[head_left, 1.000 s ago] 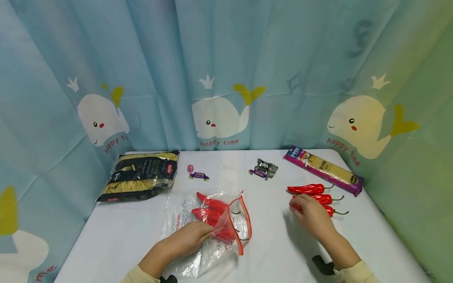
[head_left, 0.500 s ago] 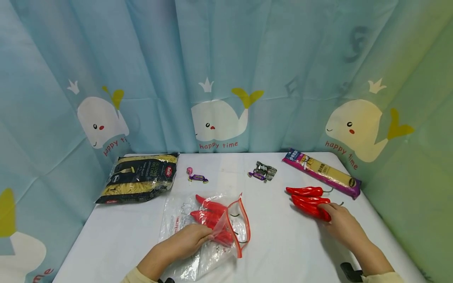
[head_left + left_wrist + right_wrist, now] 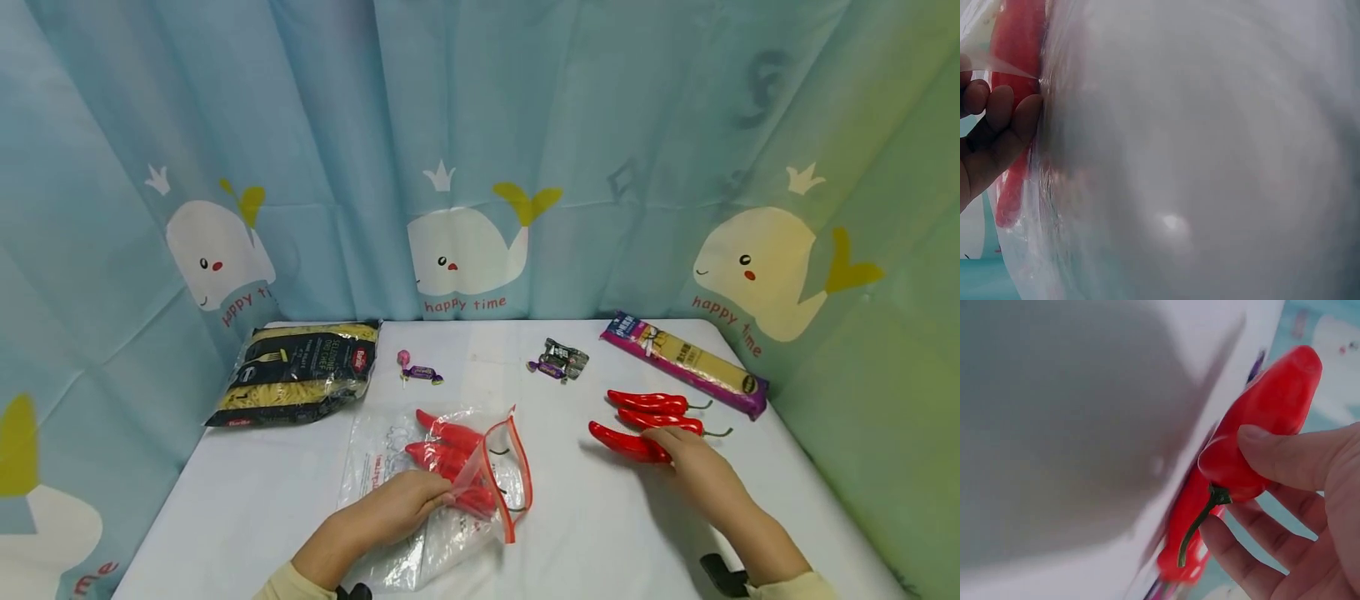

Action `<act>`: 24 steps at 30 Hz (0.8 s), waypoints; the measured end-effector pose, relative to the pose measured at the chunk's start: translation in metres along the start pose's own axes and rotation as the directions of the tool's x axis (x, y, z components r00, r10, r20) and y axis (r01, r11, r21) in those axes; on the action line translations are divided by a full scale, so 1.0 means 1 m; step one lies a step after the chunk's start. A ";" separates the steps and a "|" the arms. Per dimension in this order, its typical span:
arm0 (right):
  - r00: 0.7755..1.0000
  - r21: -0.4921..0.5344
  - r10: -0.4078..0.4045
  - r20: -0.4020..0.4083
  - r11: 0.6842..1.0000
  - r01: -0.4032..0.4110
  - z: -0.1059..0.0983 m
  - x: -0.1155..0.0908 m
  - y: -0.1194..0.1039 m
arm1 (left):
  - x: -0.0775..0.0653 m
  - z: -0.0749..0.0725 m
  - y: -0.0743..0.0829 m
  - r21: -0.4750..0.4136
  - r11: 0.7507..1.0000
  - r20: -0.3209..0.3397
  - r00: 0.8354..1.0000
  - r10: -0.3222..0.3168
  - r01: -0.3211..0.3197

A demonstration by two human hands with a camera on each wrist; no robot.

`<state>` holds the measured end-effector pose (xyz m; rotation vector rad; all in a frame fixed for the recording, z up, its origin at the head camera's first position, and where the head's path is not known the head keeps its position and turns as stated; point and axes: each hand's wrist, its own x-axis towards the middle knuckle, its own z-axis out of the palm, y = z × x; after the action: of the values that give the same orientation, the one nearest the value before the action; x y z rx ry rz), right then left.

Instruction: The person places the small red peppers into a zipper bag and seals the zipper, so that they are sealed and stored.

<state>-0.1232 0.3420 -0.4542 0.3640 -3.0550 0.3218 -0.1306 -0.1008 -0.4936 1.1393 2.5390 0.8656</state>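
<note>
My left hand (image 3: 408,504) pinches the near edge of a clear zip bag (image 3: 367,475) with an orange-red rim, whose mouth gapes to the right. Several red chili peppers (image 3: 450,458) lie inside it; in the left wrist view the fingertips (image 3: 1025,115) press the film beside one red pepper (image 3: 1019,37). On the right, a red chili pepper (image 3: 626,442) is held by my right hand (image 3: 701,471), thumb on one side and fingers on the other. The right wrist view shows this pepper's green stem (image 3: 1194,531) pointing down. Two more chili peppers (image 3: 648,402) lie just behind it.
A black and yellow pasta bag (image 3: 300,375) lies at the back left, and a purple noodle packet (image 3: 686,362) at the back right. Between them are a pink lollipop (image 3: 403,358), a purple-wrapped candy (image 3: 422,373) and some dark-wrapped candies (image 3: 564,358). A curtain (image 3: 600,167) hangs behind the table.
The right hand has taken hold of the nearest chili pepper and drawn it slightly left, apart from the other two. The left hand and the bag have stayed in place.
</note>
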 end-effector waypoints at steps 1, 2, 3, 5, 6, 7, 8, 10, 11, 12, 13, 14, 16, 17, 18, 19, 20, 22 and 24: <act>1.000 0.008 -0.021 -0.004 1.000 0.021 0.000 0.001 -0.008 | 0.000 0.000 0.000 -0.007 1.000 0.001 1.000 -0.005 0.005; 0.999 0.017 -0.039 -0.003 0.999 0.039 0.000 0.002 -0.016 | 0.000 -0.001 0.000 -0.010 1.000 -0.001 1.000 -0.008 0.008; 0.999 0.024 -0.053 0.004 0.998 0.053 0.000 0.003 -0.024 | 0.000 -0.001 0.001 -0.012 1.000 -0.004 1.000 -0.008 0.008; 0.997 0.036 -0.077 0.026 0.996 0.076 0.001 0.005 -0.040 | 0.000 -0.001 0.001 -0.011 1.000 -0.012 1.000 -0.004 0.004; 0.995 0.041 -0.091 0.037 0.995 0.089 0.003 0.007 -0.047 | 0.000 -0.001 0.001 -0.008 1.000 -0.016 1.000 0.000 0.000; 0.993 0.046 -0.110 0.047 0.993 0.108 0.004 0.008 -0.055 | 0.000 -0.001 0.001 -0.007 1.000 -0.018 1.000 0.002 -0.002; 0.990 0.052 -0.125 0.061 0.991 0.122 0.006 0.010 -0.061 | 0.000 -0.001 0.001 -0.005 1.000 -0.020 1.000 0.004 -0.004; 0.983 0.059 -0.171 0.071 0.984 0.167 0.010 0.013 -0.074 | -0.001 -0.001 0.001 -0.001 1.000 -0.022 1.000 0.009 -0.009; 0.977 0.060 -0.199 0.071 0.979 0.195 0.013 0.015 -0.079 | -0.001 -0.001 0.001 0.004 1.000 -0.023 1.000 0.014 -0.014; 0.971 0.062 -0.230 0.067 0.972 0.226 0.015 0.017 -0.083 | -0.001 -0.001 0.001 0.004 1.000 -0.023 1.000 0.016 -0.016; 0.964 0.060 -0.260 0.065 0.965 0.256 0.018 0.019 -0.088 | -0.001 -0.001 0.001 0.004 1.000 -0.021 1.000 0.018 -0.017; 0.957 0.058 -0.284 0.059 0.958 0.281 0.021 0.021 -0.092 | -0.001 -0.001 0.001 0.006 1.000 -0.020 1.000 0.020 -0.020; 0.944 0.055 -0.326 0.042 0.944 0.324 0.026 0.026 -0.100 | -0.001 -0.001 0.001 0.005 1.000 -0.014 1.000 0.019 -0.019; 0.938 0.053 -0.346 0.031 0.937 0.345 0.029 0.028 -0.104 | 0.000 0.000 0.001 0.007 1.000 -0.011 1.000 0.018 -0.018; 0.932 0.054 -0.363 0.020 0.931 0.361 0.032 0.030 -0.108 | 0.000 -0.001 0.002 0.002 1.000 -0.005 1.000 0.010 -0.010; 0.926 0.059 -0.377 0.007 0.925 0.376 0.035 0.033 -0.112 | 0.000 -0.001 0.002 0.000 1.000 -0.003 1.000 0.006 -0.006; 0.921 0.067 -0.390 -0.009 0.918 0.390 0.037 0.035 -0.116 | 0.000 -0.001 0.002 -0.005 1.000 -0.001 1.000 -0.002 0.002; 0.911 0.085 -0.410 -0.038 0.907 0.412 0.041 0.039 -0.123 | 0.000 -0.001 0.002 -0.013 1.000 0.001 1.000 -0.010 0.010; 0.908 0.118 -0.416 -0.057 0.900 0.420 0.045 0.043 -0.129 | 0.000 -0.002 0.002 -0.018 1.000 -0.002 1.000 -0.012 0.012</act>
<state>-0.1348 0.2001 -0.4695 0.9916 -2.8262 0.4892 -0.1297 -0.1004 -0.4907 1.1172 2.5324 0.8857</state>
